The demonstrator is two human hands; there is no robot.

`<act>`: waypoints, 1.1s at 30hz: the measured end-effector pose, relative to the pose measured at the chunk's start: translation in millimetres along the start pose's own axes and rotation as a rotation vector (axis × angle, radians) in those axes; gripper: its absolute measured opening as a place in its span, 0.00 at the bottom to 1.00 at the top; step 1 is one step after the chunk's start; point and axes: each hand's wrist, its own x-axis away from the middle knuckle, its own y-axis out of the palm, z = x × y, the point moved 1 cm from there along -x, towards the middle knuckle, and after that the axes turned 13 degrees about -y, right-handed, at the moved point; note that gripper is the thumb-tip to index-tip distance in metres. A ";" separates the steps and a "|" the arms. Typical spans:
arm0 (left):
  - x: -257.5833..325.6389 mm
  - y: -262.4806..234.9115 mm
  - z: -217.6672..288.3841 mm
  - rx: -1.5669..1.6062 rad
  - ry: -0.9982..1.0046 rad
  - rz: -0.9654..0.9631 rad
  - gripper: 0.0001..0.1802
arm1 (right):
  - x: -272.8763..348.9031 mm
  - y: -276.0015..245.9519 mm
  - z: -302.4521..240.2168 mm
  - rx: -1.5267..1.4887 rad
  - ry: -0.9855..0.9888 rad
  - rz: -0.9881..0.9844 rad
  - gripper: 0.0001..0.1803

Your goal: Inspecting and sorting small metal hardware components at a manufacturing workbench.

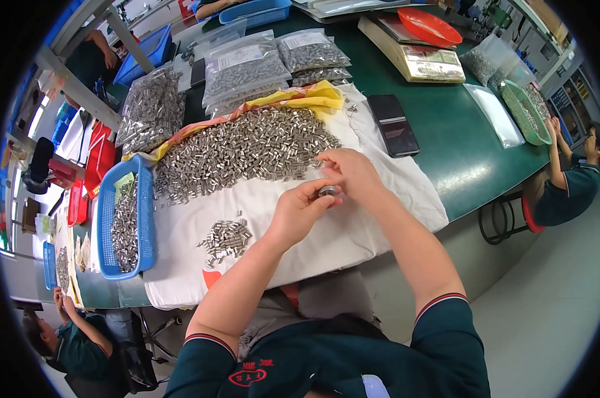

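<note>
My left hand [299, 209] is closed, thumb against fingers, around a small shiny metal piece [327, 190]. Just beyond it, my right hand [353, 174] has its fingers bent together at the right edge of a large heap of short metal cylinders [247, 142]; whatever those fingertips hold is too small to make out. The heap lies on a white cloth [180, 245], with a yellow and red cloth edge [323, 96] behind it. Left of my left forearm is a smaller pile of the same cylinders [225, 240]. A blue basket [147, 232] at the left holds more metal parts.
Clear bags of metal parts [245, 69] stand behind the heap. A dark phone [394, 126] lies right of it on the green table [472, 166]. Farther back are a scale [419, 60] with a red tray [429, 28]. Co-workers sit at left and right, one near a green basket [524, 114].
</note>
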 end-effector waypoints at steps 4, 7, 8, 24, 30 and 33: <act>-16.0 20.3 3.8 0.034 -0.050 -0.038 0.13 | 28.8 -21.5 1.0 -0.251 0.220 0.134 0.12; -39.8 45.1 4.4 0.035 -0.118 -0.134 0.13 | 54.3 -35.2 -6.3 -0.749 0.320 0.382 0.17; -46.3 54.1 2.3 0.039 -0.118 -0.137 0.13 | 58.1 -36.0 -5.7 -0.744 0.323 0.380 0.17; -67.5 92.7 0.0 0.303 -0.319 -0.188 0.09 | 87.0 -54.7 34.9 -1.376 0.634 0.448 0.18; -62.1 80.7 7.6 0.501 -0.349 -0.225 0.13 | 82.8 -54.1 22.0 -1.610 0.546 0.482 0.16; -57.0 76.6 8.9 0.438 -0.316 -0.260 0.13 | 88.2 -51.3 28.2 -1.517 0.579 0.485 0.14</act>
